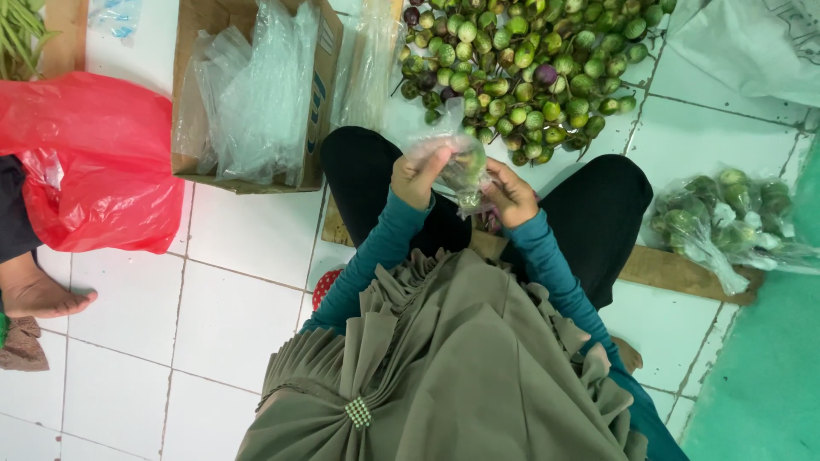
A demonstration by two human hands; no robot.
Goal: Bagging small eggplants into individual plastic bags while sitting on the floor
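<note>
From the head view, the person sits on a white tiled floor [231,316] with both hands raised in front of the lap. The left hand [418,175] and the right hand [511,195] are each closed on a small clear plastic bag [461,171] — the left pinching its upper edge, the right gripping its lower side. The bag hangs between the two hands, above the knees, and small round green fruits show dimly through the film.

Just beyond the hands lies a heap of small green fruits [525,72] spread on the floor, a few of them dark purple. To the right, near the knee, filled clear bags of the same fruits [726,213] rest partly on a wooden board [675,273]. To the left stands a cardboard box [316,102] stuffed with empty clear plastic bags — and farther left a red plastic bag [94,162], with another person's bare foot [43,294] below it at the frame's edge.
</note>
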